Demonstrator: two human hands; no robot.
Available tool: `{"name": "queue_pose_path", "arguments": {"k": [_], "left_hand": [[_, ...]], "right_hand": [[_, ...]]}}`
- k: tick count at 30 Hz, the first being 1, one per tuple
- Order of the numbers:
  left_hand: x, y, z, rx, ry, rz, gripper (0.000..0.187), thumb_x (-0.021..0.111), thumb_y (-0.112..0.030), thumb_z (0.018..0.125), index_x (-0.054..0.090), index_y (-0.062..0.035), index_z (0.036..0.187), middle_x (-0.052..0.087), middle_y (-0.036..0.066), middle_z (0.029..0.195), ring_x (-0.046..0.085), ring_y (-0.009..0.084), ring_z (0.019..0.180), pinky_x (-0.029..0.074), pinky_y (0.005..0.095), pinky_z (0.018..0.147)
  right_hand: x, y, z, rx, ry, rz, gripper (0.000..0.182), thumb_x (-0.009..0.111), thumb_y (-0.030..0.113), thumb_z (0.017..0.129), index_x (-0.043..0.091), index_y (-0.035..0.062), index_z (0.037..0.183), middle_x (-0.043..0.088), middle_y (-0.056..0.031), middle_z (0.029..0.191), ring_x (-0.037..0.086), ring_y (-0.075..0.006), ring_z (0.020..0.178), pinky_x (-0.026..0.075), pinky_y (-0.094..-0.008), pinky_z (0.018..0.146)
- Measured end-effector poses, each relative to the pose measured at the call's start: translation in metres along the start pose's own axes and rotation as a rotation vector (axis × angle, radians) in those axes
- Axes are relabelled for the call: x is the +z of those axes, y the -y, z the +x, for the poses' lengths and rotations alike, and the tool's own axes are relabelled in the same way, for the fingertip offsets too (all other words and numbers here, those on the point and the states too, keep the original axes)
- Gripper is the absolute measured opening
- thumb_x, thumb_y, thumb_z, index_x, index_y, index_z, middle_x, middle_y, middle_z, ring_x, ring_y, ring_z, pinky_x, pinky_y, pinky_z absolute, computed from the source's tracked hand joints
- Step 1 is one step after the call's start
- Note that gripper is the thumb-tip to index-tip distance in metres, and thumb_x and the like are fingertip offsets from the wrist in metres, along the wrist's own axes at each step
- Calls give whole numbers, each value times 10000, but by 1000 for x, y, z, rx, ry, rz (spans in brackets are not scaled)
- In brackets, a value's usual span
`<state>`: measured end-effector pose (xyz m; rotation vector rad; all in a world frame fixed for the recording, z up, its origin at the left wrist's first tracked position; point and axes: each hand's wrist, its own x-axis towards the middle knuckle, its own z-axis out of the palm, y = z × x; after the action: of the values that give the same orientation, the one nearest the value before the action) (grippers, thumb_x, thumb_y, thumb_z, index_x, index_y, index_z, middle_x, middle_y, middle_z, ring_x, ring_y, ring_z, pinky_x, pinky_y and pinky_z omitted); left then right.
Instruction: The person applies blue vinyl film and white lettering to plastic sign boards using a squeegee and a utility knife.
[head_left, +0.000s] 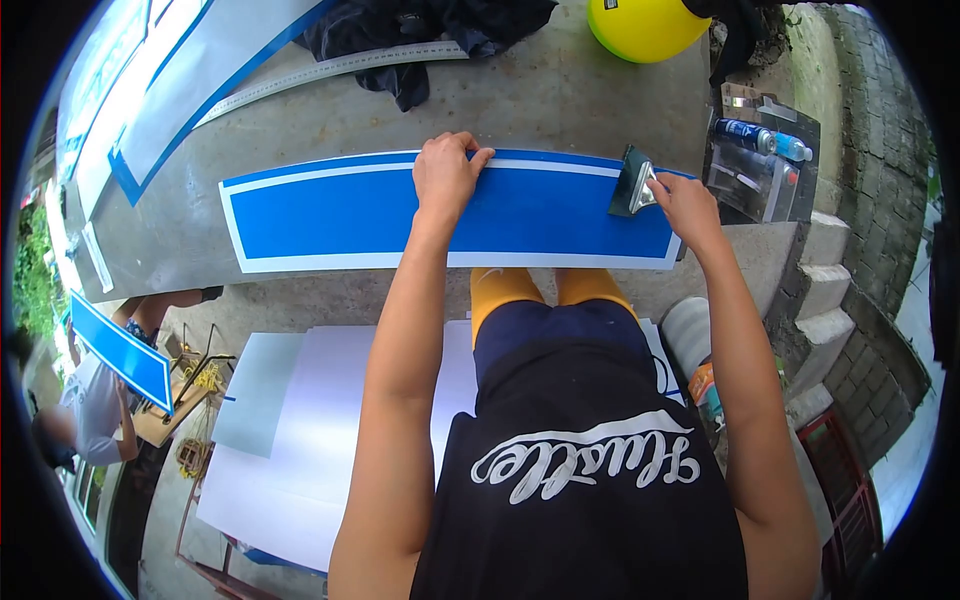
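A long blue sign panel (340, 215) with a white border lies along the near edge of the metal table. A narrow blue strip shows beyond the white line on its far side. My left hand (450, 175) has its fingers bent and closed over the panel's far edge, near the middle; the fingertips are partly hidden. Toward the panel's right end, my right hand (688, 208) grips a scraper (630, 185) with a wide dark blade and a shiny metal holder. That blade rests against the panel's surface.
On the grey table (540, 100) lie a long ruler (340, 68), dark cloth (400, 40) and more blue-and-white sheets (210, 80). A yellow round object (648, 28) sits at the far edge. Spray cans (745, 135) stand right. White sheets (290, 430) lie behind me. Another person (100, 400) holds a blue panel.
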<state>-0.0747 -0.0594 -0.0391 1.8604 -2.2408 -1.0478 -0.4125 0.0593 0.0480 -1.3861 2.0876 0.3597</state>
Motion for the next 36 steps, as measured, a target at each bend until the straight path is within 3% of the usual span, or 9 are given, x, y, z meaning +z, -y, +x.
{"name": "queue_pose_path", "arguments": {"k": [4, 7, 22, 31, 36], "left_hand": [[-3, -4, 1, -47, 23, -40, 264, 863, -298, 844, 795, -51, 910, 756, 160, 964, 709, 370, 953, 559, 476, 838], [-3, -5, 2, -59, 30, -49, 270, 866, -291, 839, 795, -39, 906, 762, 164, 955, 715, 368, 948, 563, 472, 840], [-6, -11, 5, -142, 69, -65, 266, 872, -276, 832, 799, -30, 905, 772, 193, 942, 735, 373, 919, 575, 471, 826], [-3, -9, 6, -148, 66, -73, 264, 882, -278, 823, 805, -38, 902, 774, 192, 935, 738, 376, 911, 577, 468, 826], [-5, -11, 8, -162, 81, -68, 261, 883, -277, 823, 805, -42, 907, 773, 193, 921, 738, 378, 906, 579, 472, 819]], "right_hand": [[1, 0, -1, -11, -34, 20, 378, 594, 417, 1056, 792, 97, 1078, 767, -215, 952, 733, -438, 948, 572, -536, 831], [-5, 4, 0, 25, 46, -14, 411, 594, 420, 1062, 791, 95, 1218, 781, -216, 1039, 746, -414, 988, 579, -499, 881], [-8, 6, -1, 28, 44, 5, 409, 599, 413, 1064, 787, 91, 1233, 786, -208, 1047, 752, -402, 1002, 580, -491, 899], [-4, 7, 2, 3, 34, -3, 410, 586, 415, 1065, 792, 95, 1219, 784, -211, 1040, 751, -406, 993, 574, -491, 901], [5, 20, 8, -78, -13, 73, 373, 600, 401, 1047, 793, 86, 1102, 764, -231, 944, 731, -446, 945, 565, -530, 841]]}}
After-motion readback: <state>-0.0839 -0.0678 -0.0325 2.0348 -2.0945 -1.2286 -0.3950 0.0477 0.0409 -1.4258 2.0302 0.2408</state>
